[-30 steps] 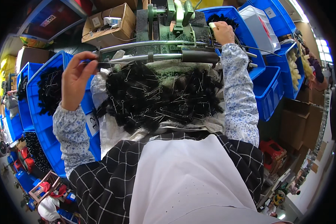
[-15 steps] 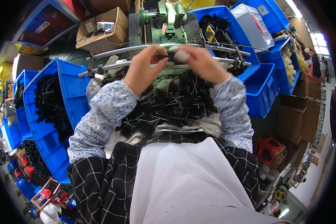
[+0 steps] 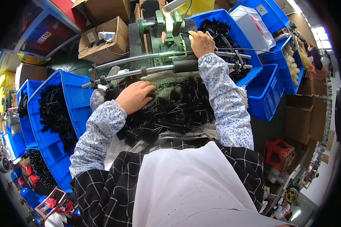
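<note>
My left hand (image 3: 135, 96) lies palm down with fingers stretched out over a heap of small black bristle brushes (image 3: 174, 108) with looped wire ends. Whether it touches single brushes is hard to see. My right hand (image 3: 202, 44) is raised past two metal rails (image 3: 151, 69), close to the right side of a green machine (image 3: 169, 24). Its fingers are curled, with a pale yellow covering at a fingertip; whatever they hold is hidden. A dark sleeve (image 3: 183, 66) sits on the nearer rail, below my right hand.
Blue bins with black brushes stand left (image 3: 62, 113) and far right (image 3: 250, 49). An open cardboard box (image 3: 104, 43) with a white device is at the far left. Another blue bin (image 3: 259, 94) and a red stool (image 3: 278, 153) are at right.
My hands were together above the rails and have parted. The left came down toward me onto the brush heap; the right moved away and rightward, beside the machine.
</note>
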A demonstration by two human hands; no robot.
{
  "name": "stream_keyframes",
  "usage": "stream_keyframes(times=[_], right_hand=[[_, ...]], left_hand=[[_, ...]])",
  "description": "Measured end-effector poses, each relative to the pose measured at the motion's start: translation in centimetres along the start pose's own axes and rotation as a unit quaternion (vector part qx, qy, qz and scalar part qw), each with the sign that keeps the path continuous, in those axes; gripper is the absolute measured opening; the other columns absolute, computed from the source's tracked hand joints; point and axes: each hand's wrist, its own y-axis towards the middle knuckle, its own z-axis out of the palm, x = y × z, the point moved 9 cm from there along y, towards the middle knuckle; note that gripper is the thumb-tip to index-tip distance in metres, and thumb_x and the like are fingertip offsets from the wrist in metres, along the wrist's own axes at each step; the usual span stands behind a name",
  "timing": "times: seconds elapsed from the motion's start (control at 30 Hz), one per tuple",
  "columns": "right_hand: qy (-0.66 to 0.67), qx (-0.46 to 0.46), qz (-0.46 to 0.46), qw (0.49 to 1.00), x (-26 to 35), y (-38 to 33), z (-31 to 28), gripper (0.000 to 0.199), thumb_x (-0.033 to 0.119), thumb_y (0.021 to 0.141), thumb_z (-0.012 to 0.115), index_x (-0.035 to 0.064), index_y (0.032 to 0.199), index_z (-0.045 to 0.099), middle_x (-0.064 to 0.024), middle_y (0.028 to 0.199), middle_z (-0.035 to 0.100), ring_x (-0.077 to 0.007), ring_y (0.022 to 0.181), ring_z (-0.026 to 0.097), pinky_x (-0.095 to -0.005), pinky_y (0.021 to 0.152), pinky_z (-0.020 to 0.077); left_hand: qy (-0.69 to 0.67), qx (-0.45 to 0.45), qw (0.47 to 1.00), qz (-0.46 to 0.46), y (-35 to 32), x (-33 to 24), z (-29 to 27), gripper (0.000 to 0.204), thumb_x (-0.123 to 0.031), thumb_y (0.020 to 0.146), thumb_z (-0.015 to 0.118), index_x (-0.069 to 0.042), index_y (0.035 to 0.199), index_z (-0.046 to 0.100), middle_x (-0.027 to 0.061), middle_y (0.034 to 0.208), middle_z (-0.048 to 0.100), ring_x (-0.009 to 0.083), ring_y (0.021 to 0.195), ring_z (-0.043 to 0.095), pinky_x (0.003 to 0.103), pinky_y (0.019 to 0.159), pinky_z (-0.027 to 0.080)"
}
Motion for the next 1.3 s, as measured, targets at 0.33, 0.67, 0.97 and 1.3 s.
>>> stream_keyframes(times=[0.33,0.67,0.97,1.3], right_hand=[[0.028,-0.002,-0.063,0.998,-0.5,1.0,1.8,0.024,0.019,0.08,0.057,0.0193,0.102,0.066,-0.004,0.091,0.061,-0.0238,0.087,0.058,-0.0349,0.082,0.045],[-0.05,0.013,0.042,0.998,-2.9,-0.7,0.6,0.039,0.026,0.076,0.061,0.0102,0.111,0.058,-0.0075,0.102,0.059,-0.0254,0.102,0.052,-0.0417,0.085,0.0394],[-0.018,-0.076,-0.039,0.996,2.8,-0.5,0.8,0.012,0.018,0.072,0.058,0.0101,0.081,0.06,-0.0066,0.083,0.064,-0.0253,0.089,0.058,-0.0406,0.075,0.0422],[-0.014,-0.054,-0.034,0.998,4.6,-0.2,0.4,0.012,0.021,0.074,0.058,0.0114,0.08,0.062,-0.0041,0.08,0.064,-0.0223,0.086,0.057,-0.0397,0.072,0.0396]], left_hand=[[0.224,0.018,0.944,-0.24,1.8,7.7,0.6,0.067,-0.059,0.084,0.044,-0.006,0.126,0.044,0.0184,0.13,0.04,0.0378,0.12,0.039,0.049,0.1,0.029],[0.139,0.058,0.954,-0.261,-3.0,6.8,3.9,0.043,-0.034,0.089,0.046,0.0,0.116,0.048,0.0226,0.113,0.051,0.0363,0.088,0.06,0.042,0.075,0.05],[0.209,0.09,0.929,-0.291,-3.1,3.9,1.7,0.037,-0.03,0.082,0.056,-0.011,0.114,0.055,0.011,0.105,0.059,0.0313,0.095,0.058,0.054,0.086,0.037],[0.219,-0.041,0.966,-0.13,-2.3,1.7,0.3,0.029,-0.024,0.077,0.063,-0.01,0.102,0.058,0.008,0.1,0.06,0.0216,0.101,0.051,0.04,0.09,0.033]])
